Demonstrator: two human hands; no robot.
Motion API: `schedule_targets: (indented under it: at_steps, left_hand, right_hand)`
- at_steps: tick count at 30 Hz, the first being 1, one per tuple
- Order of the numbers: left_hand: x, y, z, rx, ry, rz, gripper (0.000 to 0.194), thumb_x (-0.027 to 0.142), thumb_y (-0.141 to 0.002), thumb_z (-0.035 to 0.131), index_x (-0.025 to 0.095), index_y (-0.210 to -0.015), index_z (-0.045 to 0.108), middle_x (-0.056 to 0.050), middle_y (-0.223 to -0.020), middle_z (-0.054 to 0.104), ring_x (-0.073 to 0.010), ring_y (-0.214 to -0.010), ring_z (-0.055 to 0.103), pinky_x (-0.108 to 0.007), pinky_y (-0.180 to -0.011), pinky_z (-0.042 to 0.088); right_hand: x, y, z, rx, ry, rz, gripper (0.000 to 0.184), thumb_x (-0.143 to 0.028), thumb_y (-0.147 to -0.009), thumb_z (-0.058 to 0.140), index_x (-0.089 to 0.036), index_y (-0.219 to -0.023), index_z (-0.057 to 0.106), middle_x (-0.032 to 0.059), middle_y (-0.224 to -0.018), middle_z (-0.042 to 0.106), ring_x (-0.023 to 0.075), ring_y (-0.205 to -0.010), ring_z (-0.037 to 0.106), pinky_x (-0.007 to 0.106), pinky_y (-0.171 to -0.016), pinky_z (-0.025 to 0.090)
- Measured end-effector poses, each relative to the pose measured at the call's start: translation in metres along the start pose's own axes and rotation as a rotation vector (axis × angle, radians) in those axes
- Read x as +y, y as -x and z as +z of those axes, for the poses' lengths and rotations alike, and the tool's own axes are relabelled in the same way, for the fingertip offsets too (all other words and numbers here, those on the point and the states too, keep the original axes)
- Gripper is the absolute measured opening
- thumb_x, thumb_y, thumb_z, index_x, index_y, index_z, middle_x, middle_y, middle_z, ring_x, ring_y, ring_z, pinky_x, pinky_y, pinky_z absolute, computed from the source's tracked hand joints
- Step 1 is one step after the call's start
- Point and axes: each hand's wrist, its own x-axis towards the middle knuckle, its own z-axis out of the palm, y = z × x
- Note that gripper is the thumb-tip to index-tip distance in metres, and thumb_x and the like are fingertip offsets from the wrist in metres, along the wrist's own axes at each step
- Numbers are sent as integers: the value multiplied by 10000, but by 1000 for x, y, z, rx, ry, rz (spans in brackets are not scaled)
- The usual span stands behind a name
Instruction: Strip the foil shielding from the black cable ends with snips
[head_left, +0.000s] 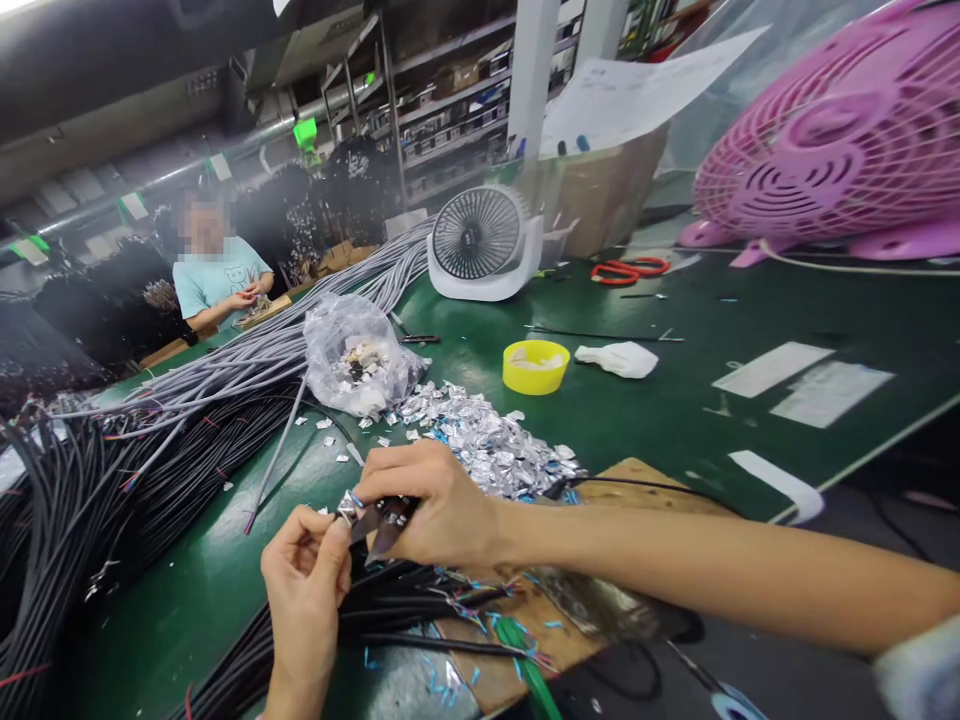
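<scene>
l hand (306, 575) pinching crinkly silver foil (349, 506), r hand (427, 500) adjacent

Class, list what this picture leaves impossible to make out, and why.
All head view:
- Handle of bladed tool: hidden by right hand.
- End pinched at foil: hidden by left hand.
- Pink fan: cut off by right edge.
- Writing on paper: blurred.
- Item held by co-worker: too small.
</scene>
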Motion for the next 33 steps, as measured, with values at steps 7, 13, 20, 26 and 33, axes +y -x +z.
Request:
schedule_targets:
  at_steps: [7, 13, 20, 26, 33]
  left_hand:
    - [5, 3, 8, 170, -352, 239, 180, 206, -850, 512, 166, -693, 592, -1, -625, 494, -110, -564, 467, -239, -554, 368]
    - [5, 4, 14, 92, -506, 393, 215, 113, -826, 483, 186, -675, 617, 3, -578, 522, -107, -526, 463, -221, -516, 348]
    - [21, -3, 3, 220, -240, 172, 214, 272, -854, 522, 158, -709, 631, -13, -616, 550, -116, -543, 539, -180, -483, 452]
    - [20, 1, 8, 188, -196, 131, 234, 290, -846, 527, 165, -690, 647, -16, -612, 563, -133, -574, 568, -197, -528, 477]
    - [21, 3, 9, 203, -221, 158, 194, 272, -829, 544, 173, -696, 644, -7, -604, 570, -134, -550, 568, -215, -509, 463]
  right_hand:
    - [-2, 11, -5, -101, 256, -64, 203, -158, -757, 517, -124, -566, 576, -3, -527, 478, 70, -457, 359, 208, -430, 241]
    - [-4, -4, -13, -35, -162, 533, 232, -194, -683, 548, -124, -474, 477, -52, -476, 377, 33, -450, 304, 154, -419, 228]
    - [2, -4, -16, -77, -6, 512, 223, -208, -749, 605, -107, -551, 586, -31, -515, 471, 45, -484, 393, 166, -468, 293]
    - [-1, 6, -15, -120, 17, 214, 78, -63, -720, 597, -95, -706, 666, 24, -627, 597, 79, -562, 511, 180, -520, 386]
    - [-1, 8, -15, -134, 31, 200, 73, -65, -701, 593, -91, -658, 646, 15, -586, 575, 66, -516, 481, 169, -479, 360]
